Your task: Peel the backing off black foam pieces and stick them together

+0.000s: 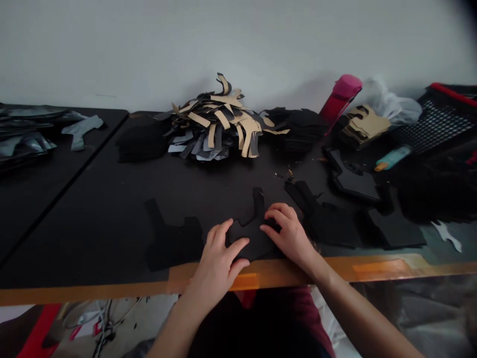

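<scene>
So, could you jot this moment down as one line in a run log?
left hand: on black cut-out piece | right hand: on same piece | behind: heap of tan cut strips

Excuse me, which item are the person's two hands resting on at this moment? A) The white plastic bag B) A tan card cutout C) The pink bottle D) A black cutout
D. The left hand and the right hand both lie on the black cutout, close to the front edge of the table.
</scene>
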`<state>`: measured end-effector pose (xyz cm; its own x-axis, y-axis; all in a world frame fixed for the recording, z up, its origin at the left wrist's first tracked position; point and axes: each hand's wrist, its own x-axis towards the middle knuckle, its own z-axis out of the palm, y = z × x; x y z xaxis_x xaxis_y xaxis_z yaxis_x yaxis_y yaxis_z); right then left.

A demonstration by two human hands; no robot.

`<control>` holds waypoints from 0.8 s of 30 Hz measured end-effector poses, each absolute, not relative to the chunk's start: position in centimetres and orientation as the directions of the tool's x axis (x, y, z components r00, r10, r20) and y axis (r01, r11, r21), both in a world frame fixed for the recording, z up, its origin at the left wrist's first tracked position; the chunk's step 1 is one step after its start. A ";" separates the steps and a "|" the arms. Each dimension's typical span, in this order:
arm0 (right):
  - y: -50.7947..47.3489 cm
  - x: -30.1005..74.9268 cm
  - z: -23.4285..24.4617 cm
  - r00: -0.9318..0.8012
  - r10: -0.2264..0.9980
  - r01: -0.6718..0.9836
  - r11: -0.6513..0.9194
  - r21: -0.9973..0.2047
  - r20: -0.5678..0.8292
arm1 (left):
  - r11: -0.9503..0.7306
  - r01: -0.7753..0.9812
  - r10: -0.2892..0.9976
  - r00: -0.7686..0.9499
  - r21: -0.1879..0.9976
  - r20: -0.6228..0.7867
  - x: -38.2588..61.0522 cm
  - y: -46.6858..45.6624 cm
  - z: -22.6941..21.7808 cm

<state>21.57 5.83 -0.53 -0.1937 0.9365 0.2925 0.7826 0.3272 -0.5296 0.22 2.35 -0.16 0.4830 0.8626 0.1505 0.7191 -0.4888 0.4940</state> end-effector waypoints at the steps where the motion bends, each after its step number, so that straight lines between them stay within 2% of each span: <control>1: 6.0 21.7 -0.5 -0.211 0.940 0.780 0.327 -0.533 0.269 | -0.490 0.718 0.862 0.484 0.494 0.152 0.2 2.3 -0.2; 6: 7.2 22.3 0.1 -0.250 0.952 0.748 0.305 -0.589 0.175 | -0.497 0.711 0.860 0.482 0.498 0.171 0.2 2.3 -0.3; 13: 10.5 22.3 1.3 -0.178 0.983 0.602 0.142 -0.785 0.041 | -0.487 0.712 0.864 0.478 0.505 0.159 0.3 2.4 -0.1; 24: 13.3 22.3 0.6 -0.242 0.964 0.540 0.226 -0.811 0.108 | -0.507 0.691 0.856 0.474 0.516 0.207 0.2 2.3 -0.8</control>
<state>22.30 13.32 0.58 -0.2421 0.9642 0.1078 0.5399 0.2263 -0.8108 0.23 2.31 -0.83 0.4739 0.8559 0.2070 0.6907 -0.5071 0.5156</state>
